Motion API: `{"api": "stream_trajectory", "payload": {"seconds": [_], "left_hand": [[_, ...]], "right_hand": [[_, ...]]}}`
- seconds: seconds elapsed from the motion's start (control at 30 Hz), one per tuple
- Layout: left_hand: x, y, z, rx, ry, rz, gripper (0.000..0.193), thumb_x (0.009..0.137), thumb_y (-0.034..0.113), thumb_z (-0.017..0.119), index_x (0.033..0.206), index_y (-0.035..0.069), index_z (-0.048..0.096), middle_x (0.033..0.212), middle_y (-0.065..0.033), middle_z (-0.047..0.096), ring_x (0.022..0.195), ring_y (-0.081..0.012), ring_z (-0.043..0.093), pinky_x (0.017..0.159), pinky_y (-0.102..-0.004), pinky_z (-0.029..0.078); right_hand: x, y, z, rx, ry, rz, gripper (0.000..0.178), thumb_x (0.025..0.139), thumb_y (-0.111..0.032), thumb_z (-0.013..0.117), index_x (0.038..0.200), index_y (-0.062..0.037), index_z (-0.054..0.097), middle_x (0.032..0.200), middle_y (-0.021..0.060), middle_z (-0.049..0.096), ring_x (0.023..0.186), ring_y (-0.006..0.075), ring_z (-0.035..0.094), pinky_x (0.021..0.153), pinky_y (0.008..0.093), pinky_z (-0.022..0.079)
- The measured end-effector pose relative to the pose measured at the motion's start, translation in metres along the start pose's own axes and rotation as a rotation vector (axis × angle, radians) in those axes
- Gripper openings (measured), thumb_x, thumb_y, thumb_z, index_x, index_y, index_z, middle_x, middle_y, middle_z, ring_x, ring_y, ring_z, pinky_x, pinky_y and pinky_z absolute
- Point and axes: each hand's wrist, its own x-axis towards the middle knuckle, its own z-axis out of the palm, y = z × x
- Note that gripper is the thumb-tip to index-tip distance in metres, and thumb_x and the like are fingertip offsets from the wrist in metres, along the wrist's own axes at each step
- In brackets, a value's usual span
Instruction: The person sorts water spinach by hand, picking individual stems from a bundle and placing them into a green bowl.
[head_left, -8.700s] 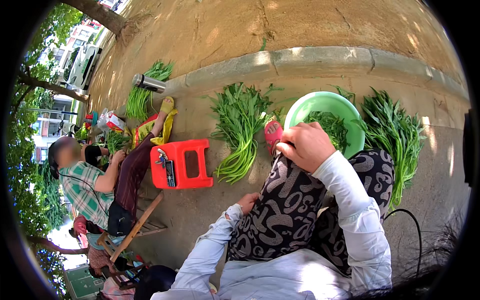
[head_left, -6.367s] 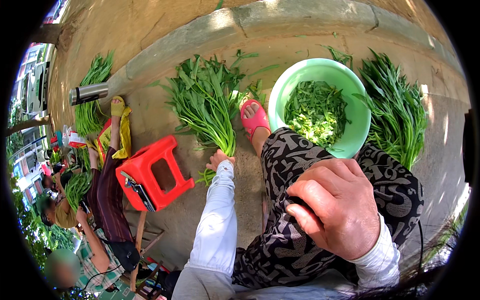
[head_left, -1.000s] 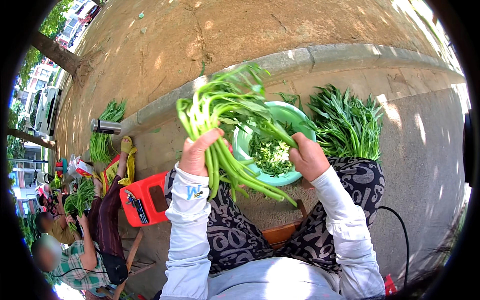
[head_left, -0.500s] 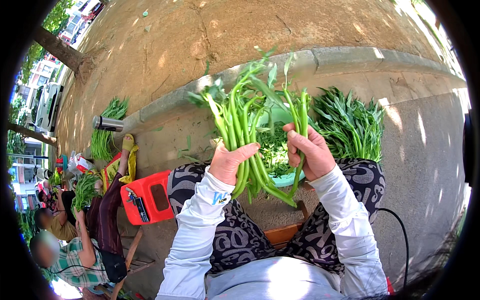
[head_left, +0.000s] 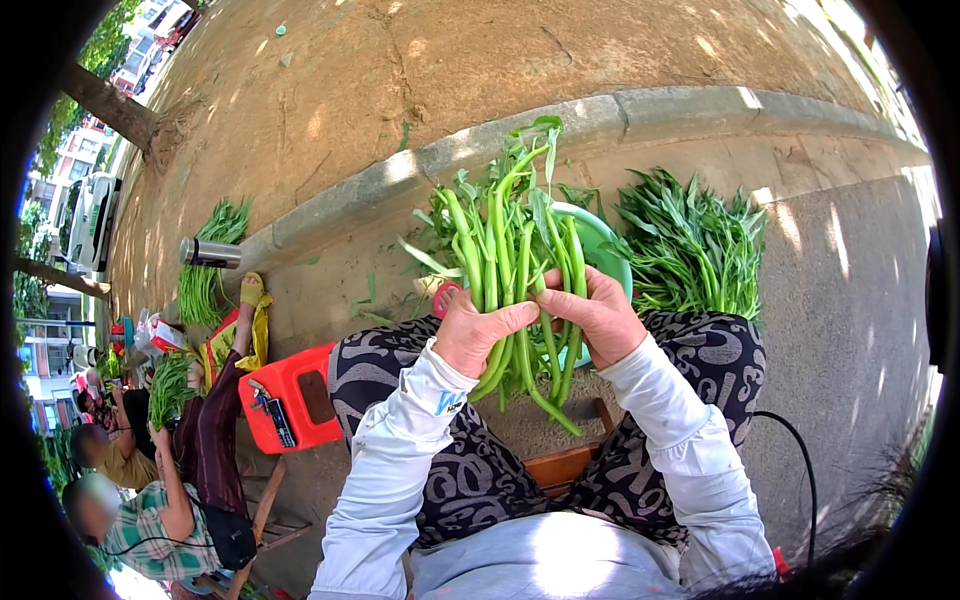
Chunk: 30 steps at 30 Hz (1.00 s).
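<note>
A bunch of water spinach [head_left: 495,235] with thick pale-green stems stands over my lap, leaves pointing away from me. My left hand [head_left: 478,335] is wrapped round it low down, thumb across the stems. On its right side my right hand [head_left: 597,315] pinches a few water spinach stems between thumb and fingers, pressed close to the bunch. The two thumbs almost meet. Behind my right hand is a pale green basin [head_left: 607,240], mostly covered by the bunch and hands. To its right, a large heap of leafy water spinach [head_left: 690,245] lies on the pavement.
A red plastic stool [head_left: 290,398] with keys and a dark handset stands left of my knee. Beyond it, a steel flask [head_left: 210,252] lies by more greens. A seated person [head_left: 160,520] holds greens at the left. A concrete curb [head_left: 560,120] crosses ahead; a black cable [head_left: 805,460] hangs at right.
My right hand has moved left with its stems, from apart to against the bunch in my left hand. My left hand stays closed on the bunch.
</note>
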Motion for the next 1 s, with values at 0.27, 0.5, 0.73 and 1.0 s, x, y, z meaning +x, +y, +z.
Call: {"api": "stream_trajectory", "payload": {"seconds": [0.27,0.5,0.73,1.0], "left_hand": [[-0.001,0.029,-0.022,-0.259,0.216,-0.027,0.030,0.078,0.009,0.071,0.105,0.004,0.059,0.078,-0.0051,0.062,0.070,-0.0144,0.062,0.062,-0.0280,0.053],[0.000,0.029,-0.041,-0.248,0.326,0.059,0.029,0.081,0.008,0.069,0.108,0.005,0.057,0.079,-0.0068,0.062,0.068,-0.0168,0.062,0.061,-0.0314,0.053],[0.002,0.007,-0.018,-0.152,0.325,-0.056,0.027,0.081,0.010,0.071,0.105,0.007,0.058,0.079,-0.0052,0.063,0.069,-0.0166,0.062,0.062,-0.0314,0.053],[0.008,-0.017,-0.005,-0.111,0.099,0.022,0.040,0.083,0.022,0.071,0.117,0.007,0.056,0.104,-0.0055,0.063,0.081,-0.0185,0.063,0.062,-0.0354,0.056]], "right_hand": [[-0.004,-0.008,-0.009,-0.062,0.042,0.072,0.021,0.083,-0.007,0.057,0.100,-0.0019,0.046,0.078,0.0106,0.060,0.054,0.0154,0.056,0.049,0.0274,0.047],[-0.003,-0.047,-0.030,0.169,0.480,-0.554,0.012,0.087,-0.006,0.056,0.097,-0.0043,0.050,0.077,0.0058,0.059,0.055,0.0108,0.054,0.049,0.0235,0.046],[-0.004,-0.025,-0.005,0.042,0.054,-0.120,0.027,0.085,-0.012,0.066,0.106,0.0018,0.058,0.072,0.0030,0.060,0.051,0.0106,0.053,0.048,0.0242,0.045],[0.004,0.004,0.008,-0.336,-0.050,-0.144,0.049,0.076,-0.013,0.078,0.115,0.0003,0.050,0.097,0.0084,0.065,0.074,0.0100,0.059,0.063,0.0239,0.049]]}}
